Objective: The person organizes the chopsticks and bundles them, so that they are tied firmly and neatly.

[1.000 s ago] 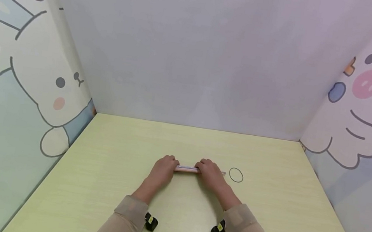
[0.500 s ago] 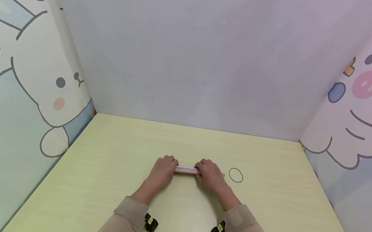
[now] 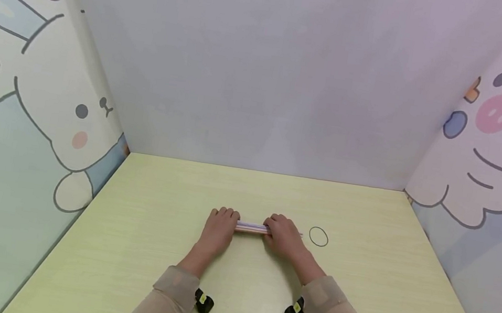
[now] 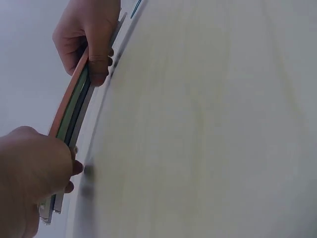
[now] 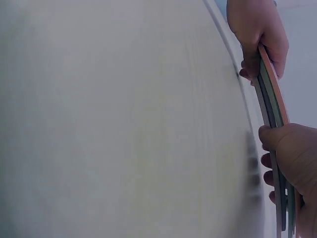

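Note:
A bundle of long thin sticks [image 3: 251, 228] lies crosswise between the two hands; its kind is unclear. The left wrist view shows orange, green, dark and grey sticks [image 4: 73, 106] side by side. My left hand [image 3: 219, 230] grips the left end, fingers curled over the far side. Toward the other end, my right hand [image 3: 285, 237] holds the bundle with its thumb on the near side, and a short tip sticks out past it. In the right wrist view, the right hand [image 5: 297, 153] wraps round the sticks. The palms hide the gripped parts.
A thin dark ring [image 3: 317, 245], like a rubber band, lies on the pale wooden table [image 3: 242, 293] just right of the right hand. A grey wall [image 3: 271, 74] stands behind, with cartoon-printed panels at left and right. Small black devices sit at both cuffs.
My left hand has shifted very slightly, and the sticks have turned a little between the hands, showing more separate lines. The right hand and the ring stay in place.

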`<state>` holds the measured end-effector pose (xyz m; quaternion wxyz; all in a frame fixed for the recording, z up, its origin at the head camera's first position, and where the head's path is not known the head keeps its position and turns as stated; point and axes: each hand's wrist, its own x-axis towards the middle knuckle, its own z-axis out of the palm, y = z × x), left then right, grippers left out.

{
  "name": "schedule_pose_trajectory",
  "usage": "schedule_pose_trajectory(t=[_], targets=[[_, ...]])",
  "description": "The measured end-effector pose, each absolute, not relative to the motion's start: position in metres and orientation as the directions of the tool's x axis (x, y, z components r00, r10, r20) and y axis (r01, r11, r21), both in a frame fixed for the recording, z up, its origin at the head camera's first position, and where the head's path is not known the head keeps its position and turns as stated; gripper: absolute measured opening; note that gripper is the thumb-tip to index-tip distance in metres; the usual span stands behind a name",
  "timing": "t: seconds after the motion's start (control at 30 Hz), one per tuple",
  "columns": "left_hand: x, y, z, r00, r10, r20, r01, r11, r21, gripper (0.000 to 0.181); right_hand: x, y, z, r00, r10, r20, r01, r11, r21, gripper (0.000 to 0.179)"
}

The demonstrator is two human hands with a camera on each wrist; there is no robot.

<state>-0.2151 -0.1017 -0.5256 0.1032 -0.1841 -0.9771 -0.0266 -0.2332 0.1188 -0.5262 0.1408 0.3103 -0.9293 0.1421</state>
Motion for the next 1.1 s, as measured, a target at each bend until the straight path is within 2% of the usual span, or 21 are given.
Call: schedule_pose_trajectory(t=[0.2, 0.37, 0.47, 0.63, 0.7, 0.73, 0.87, 0.93, 1.0, 1.1], targets=[[-0.217, -0.1, -0.524, -0.851, 0.349, 0.392, 0.337, 0.936, -0.103, 0.02, -0.235, 0.118, -0.525, -0.735, -0.48, 0.479, -0.599, 0.791, -0.127, 0.025], [-0.22, -0.1, -0.523, -0.758, 0.32, 0.568, 0.306, 0.944, -0.123, 0.015, -0.237, 0.115, -0.521, -0.65, -0.44, 0.619, -0.599, 0.798, -0.062, 0.03], [-0.221, -0.1, -0.521, -0.689, 0.291, 0.664, 0.296, 0.949, -0.108, 0.016, -0.237, 0.112, -0.517, -0.61, -0.417, 0.674, -0.597, 0.801, -0.045, 0.03], [-0.225, -0.1, -0.516, -0.535, 0.22, 0.815, 0.301, 0.952, -0.059, 0.015, -0.235, 0.11, -0.511, -0.551, -0.377, 0.745, -0.595, 0.803, -0.035, 0.027], [-0.226, -0.1, -0.514, -0.486, 0.2, 0.851, 0.305, 0.951, -0.049, 0.009, -0.234, 0.109, -0.51, -0.517, -0.365, 0.774, -0.597, 0.802, -0.022, 0.025], [-0.227, -0.1, -0.514, -0.467, 0.192, 0.863, 0.306, 0.951, -0.047, 0.013, -0.235, 0.109, -0.509, -0.498, -0.364, 0.787, -0.601, 0.799, -0.011, 0.025], [-0.227, -0.101, -0.514, -0.398, 0.186, 0.898, 0.289, 0.955, -0.069, 0.05, -0.234, 0.11, -0.508, -0.415, -0.37, 0.831, -0.609, 0.791, 0.048, 0.025], [-0.227, -0.102, -0.514, -0.373, 0.187, 0.909, 0.282, 0.956, -0.081, 0.059, -0.234, 0.111, -0.507, -0.38, -0.376, 0.845, -0.615, 0.786, 0.073, 0.027], [-0.228, -0.103, -0.513, -0.36, 0.191, 0.913, 0.273, 0.958, -0.093, 0.058, -0.233, 0.113, -0.506, -0.364, -0.378, 0.851, -0.622, 0.779, 0.079, 0.033], [-0.228, -0.104, -0.512, -0.358, 0.191, 0.914, 0.264, 0.96, -0.097, 0.045, -0.234, 0.116, -0.505, -0.376, -0.334, 0.864, -0.603, 0.796, 0.045, 0.053]])
